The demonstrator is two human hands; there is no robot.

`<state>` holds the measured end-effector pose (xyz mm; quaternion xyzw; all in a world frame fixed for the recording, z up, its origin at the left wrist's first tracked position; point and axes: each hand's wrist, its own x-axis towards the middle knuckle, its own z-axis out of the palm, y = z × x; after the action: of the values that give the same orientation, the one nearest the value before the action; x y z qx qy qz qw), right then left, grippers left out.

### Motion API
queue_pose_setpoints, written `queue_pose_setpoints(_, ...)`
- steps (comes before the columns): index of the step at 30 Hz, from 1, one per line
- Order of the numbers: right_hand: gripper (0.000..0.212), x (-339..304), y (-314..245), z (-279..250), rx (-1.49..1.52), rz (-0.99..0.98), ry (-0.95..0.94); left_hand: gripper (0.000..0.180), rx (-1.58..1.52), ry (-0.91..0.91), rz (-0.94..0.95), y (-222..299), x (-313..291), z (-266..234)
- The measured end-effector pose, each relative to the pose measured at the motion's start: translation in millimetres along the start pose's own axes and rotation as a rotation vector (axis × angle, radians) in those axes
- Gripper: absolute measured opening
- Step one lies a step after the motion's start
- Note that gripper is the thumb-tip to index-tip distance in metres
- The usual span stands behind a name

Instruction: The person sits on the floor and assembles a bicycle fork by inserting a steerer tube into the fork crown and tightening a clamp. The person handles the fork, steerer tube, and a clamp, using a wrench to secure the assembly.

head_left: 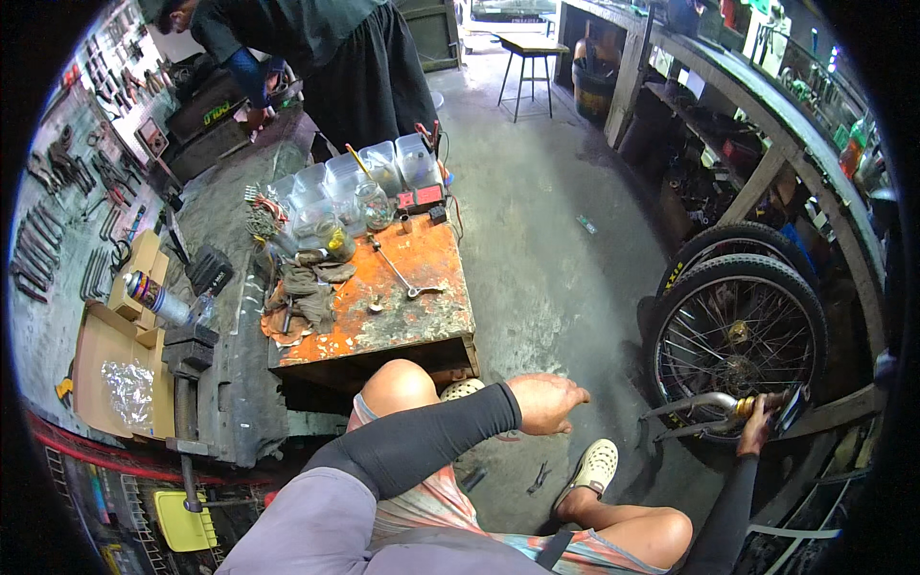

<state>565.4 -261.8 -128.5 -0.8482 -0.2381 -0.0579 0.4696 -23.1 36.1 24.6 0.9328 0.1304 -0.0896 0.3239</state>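
Observation:
My left hand [548, 402] hangs over the floor in front of me, its arm in a black sleeve stretched across my lap. Its fingers are loosely bent and a little apart, with nothing visible in them. Out to the right, my right hand [755, 428] is closed around what looks like a bicycle fork [704, 404], silver with a gold-coloured collar. The prongs point left, in front of two bicycle wheels [736, 335] leaning by the bench. A dark part beyond my right fingers is too unclear to name.
An orange, paint-worn box table [422, 321] holds a ratchet [393, 268], rags [311, 292] and plastic bins [345, 177]. Small dark tools [539, 477] lie on the floor near my shoe [596, 467]. Another person [316, 57] bends over the left bench. A stool [530, 46] stands far back.

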Motion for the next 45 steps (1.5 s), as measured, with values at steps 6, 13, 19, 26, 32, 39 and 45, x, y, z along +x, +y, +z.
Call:
queue_pose_setpoints(6,0.036,-74,-77,-38,0.165,-0.231,-0.359,0.068,-0.036,0.114,0.008,-4,-11,-15)
queue_pose_setpoints(13,0.038,-200,-313,37,0.110,-0.664,-0.729,0.094,-0.455,0.510,0.259,27,-41,-22)
queue_pose_setpoints(19,0.039,-299,-362,111,0.355,-0.735,-0.774,0.105,-0.778,0.475,0.347,11,-60,-4)
queue_pose_setpoints(26,0.060,-362,-341,165,0.096,-0.724,-0.895,0.059,-0.651,0.632,0.219,-20,-72,17)
queue_pose_setpoints(32,0.042,-270,-399,120,-0.344,-0.685,-1.353,0.051,-0.756,0.662,0.176,-19,-73,22)
queue_pose_setpoints(39,0.026,-234,-593,169,-0.008,-0.741,-0.977,0.051,-0.784,0.615,0.187,-41,-63,7)
queue_pose_setpoints(45,0.061,-347,-677,305,-0.240,-1.029,-1.387,0.048,-0.470,0.476,0.257,-59,-16,46)
